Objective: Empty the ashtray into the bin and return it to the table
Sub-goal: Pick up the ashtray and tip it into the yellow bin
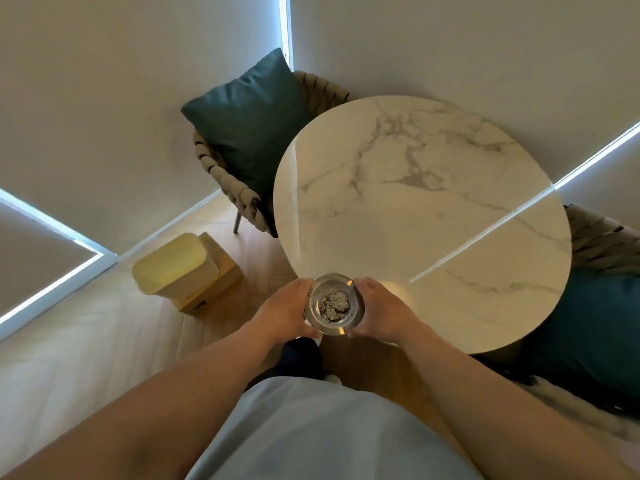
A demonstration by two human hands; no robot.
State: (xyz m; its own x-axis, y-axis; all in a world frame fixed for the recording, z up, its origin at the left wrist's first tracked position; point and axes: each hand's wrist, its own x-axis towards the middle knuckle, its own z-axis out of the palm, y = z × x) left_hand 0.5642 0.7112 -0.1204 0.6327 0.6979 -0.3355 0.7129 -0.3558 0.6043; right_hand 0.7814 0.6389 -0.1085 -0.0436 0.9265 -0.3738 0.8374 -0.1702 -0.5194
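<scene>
A round glass ashtray [333,304] with grey ash in its middle is held level at the near left edge of the round marble table [433,209]. My left hand [287,313] grips its left rim and my right hand [379,311] grips its right rim. Whether the ashtray rests on the table edge or hangs just off it, I cannot tell. A pale yellow bin [176,263] with a closed lid stands on the floor to the left, against a wooden box.
A woven chair [228,181] with a teal cushion [252,133] stands behind the table at the left. Another woven chair [602,244] with a teal cushion [588,327] is at the right. Wooden floor lies between me and the bin.
</scene>
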